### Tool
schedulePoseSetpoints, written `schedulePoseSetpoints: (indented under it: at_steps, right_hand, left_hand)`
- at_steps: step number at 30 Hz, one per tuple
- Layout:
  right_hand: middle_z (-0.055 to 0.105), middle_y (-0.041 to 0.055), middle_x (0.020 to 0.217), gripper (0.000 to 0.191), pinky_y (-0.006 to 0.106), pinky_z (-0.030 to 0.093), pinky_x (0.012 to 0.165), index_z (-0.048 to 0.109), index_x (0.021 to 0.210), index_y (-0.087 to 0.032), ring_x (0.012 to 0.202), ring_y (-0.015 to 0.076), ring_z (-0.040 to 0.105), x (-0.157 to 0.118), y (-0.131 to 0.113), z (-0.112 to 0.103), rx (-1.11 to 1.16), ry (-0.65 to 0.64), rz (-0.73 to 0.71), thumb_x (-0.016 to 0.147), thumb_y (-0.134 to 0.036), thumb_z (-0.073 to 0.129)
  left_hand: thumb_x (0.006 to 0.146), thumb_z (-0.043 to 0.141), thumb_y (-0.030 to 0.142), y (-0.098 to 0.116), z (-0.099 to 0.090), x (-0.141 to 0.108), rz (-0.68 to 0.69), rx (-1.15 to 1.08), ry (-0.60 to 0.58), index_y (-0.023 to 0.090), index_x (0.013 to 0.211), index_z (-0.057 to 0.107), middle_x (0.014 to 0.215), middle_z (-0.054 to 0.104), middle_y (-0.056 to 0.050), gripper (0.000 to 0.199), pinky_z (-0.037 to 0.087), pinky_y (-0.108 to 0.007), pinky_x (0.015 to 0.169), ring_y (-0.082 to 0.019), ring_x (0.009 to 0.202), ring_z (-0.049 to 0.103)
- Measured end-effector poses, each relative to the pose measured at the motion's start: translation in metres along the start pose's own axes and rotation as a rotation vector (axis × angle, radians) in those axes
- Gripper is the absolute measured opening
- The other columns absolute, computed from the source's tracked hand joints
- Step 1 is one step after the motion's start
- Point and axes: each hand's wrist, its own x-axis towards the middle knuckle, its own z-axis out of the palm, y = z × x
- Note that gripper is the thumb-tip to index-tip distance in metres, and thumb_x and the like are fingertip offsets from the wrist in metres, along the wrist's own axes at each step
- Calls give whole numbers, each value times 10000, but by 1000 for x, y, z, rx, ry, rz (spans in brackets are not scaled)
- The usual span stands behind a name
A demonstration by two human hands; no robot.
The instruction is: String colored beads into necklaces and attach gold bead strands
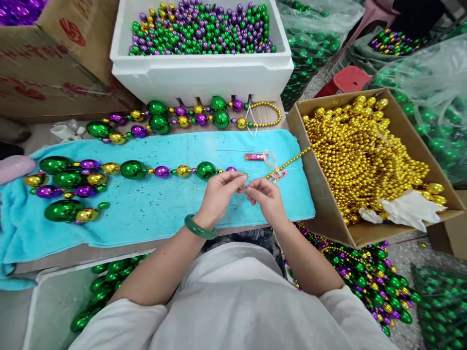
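Observation:
My left hand (219, 194), with a green bangle (200, 227) on its wrist, pinches thumb and fingers at the right end of a beaded strand (183, 171). Close beside it, my right hand (268, 197) pinches the thread there too; the exact spot between the fingertips is too small to make out. The strand carries large green, purple and gold beads and runs left across a blue towel (146, 209), folding back in rows. Just beyond my right hand lie a gold bead chain (292, 162), a tied pale cord (276, 170) and a small dark red packet (254, 157).
A second bead strand (182, 116) lies behind the towel, below a white foam box (200, 73) of small beads. At right stands a cardboard box (328, 194) of gold chains (368, 160); another carton (54, 63) is at left. Finished-looking bead piles (379, 277) cover the floor.

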Motion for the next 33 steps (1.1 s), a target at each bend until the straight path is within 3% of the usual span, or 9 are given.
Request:
schedulePoseSetpoints:
  at_steps: [6, 12, 18, 28, 33]
  right_hand:
    - [582, -33, 543, 158, 227, 370, 446, 605, 676, -184, 474, 92, 476, 3, 2, -1, 71, 13, 47, 664, -309, 702]
    - [576, -42, 521, 151, 223, 359, 436, 596, 659, -178, 452, 85, 467, 5, 4, -1, 35, -9, 56, 659, -295, 692]
    - [572, -47, 518, 154, 218, 350, 437, 577, 639, -178, 441, 77, 456, 6, 5, -1, 31, 2, 48, 647, -296, 677]
    - [553, -54, 511, 157, 221, 340, 441, 570, 647, -184, 435, 78, 441, 8, 4, -5, -32, 3, 22, 651, -315, 656]
    - [520, -54, 519, 153, 230, 348, 458, 566, 657, -192, 451, 88, 424, 9, 17, -4, -157, 12, -45, 708, -328, 615]
  left_hand:
    - [637, 786, 304, -4, -1, 0, 7, 24, 2, 162, 722, 730, 677, 666, -5, 175, 488, -260, 628, -114, 630, 576]
    - [623, 802, 311, -12, -2, 4, -6, 30, 16, 164, 713, 738, 677, 686, -9, 183, 482, -251, 621, -117, 629, 586]
    - [632, 800, 324, -13, -3, 5, -45, 46, -47, 166, 714, 739, 683, 693, -15, 188, 472, -252, 635, -116, 630, 586]
    - [617, 789, 332, -13, -1, 6, -27, 115, -16, 161, 700, 738, 683, 695, -22, 197, 475, -277, 650, -134, 641, 585]
    - [664, 732, 318, -17, -1, 8, 92, 326, 23, 167, 714, 728, 730, 690, -29, 159, 465, -293, 693, -157, 705, 593]
